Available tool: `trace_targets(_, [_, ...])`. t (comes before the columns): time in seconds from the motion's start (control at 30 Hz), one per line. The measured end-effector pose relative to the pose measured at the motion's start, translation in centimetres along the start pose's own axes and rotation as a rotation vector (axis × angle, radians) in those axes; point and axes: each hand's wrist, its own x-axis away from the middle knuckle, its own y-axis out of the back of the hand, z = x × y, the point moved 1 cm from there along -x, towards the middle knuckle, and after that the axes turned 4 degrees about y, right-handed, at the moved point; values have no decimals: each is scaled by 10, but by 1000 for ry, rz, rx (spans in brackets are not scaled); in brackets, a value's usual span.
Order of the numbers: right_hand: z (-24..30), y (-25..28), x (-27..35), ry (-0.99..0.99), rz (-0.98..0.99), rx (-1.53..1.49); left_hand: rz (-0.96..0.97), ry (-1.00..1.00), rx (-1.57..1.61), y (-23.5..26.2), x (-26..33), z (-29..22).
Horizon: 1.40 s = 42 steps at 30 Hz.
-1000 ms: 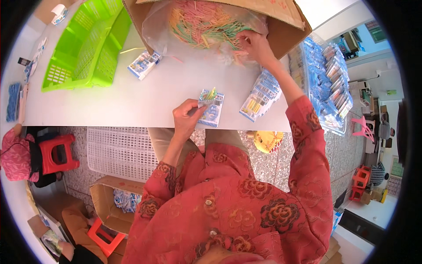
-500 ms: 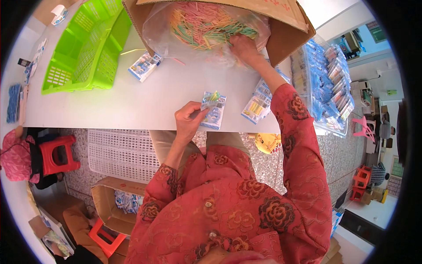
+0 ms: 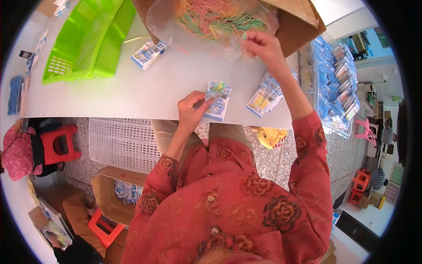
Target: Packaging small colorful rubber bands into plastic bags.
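My left hand (image 3: 190,111) pinches the side of a small blue-and-white plastic packet (image 3: 218,107) near the table's front edge. Thin green and yellow sticks (image 3: 218,87) show at the packet's top. My right hand (image 3: 265,49) is raised just in front of the open cardboard box (image 3: 295,31), its fingers pinched together. A bit of thin green stick (image 3: 244,36) shows at the fingertips; how many they hold I cannot tell. Inside the box, a clear plastic bag (image 3: 163,23) holds a heap of thin pink, green and yellow sticks (image 3: 217,18).
More packets (image 3: 265,97) lie right of my left hand, and another packet (image 3: 148,54) lies further left. A green basket (image 3: 94,57) stands at the back left. A clear bin (image 3: 313,83) of filled packets is at the right. A pink-clad person (image 3: 20,152) sits at the far left.
My right hand has come out of the stick heap, back toward me and slightly right, with its fingers pinched. My left hand still holds the packet in nearly the same place.
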Motion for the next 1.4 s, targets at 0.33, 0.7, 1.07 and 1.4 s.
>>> trace_targets(0.33, [6,-50,62,226,239,-215,23,13,108,-1,1,0])
trace_targets(0.7, [-4,-55,76,69,224,-424,86,92,234,3,-1,9])
trace_targets(1.07, [-16,-58,98,100,158,-392,46,145,271,11,2,-42])
trace_targets(1.4, [-26,-46,124,-30,211,-483,233,258,308,-14,5,-57])
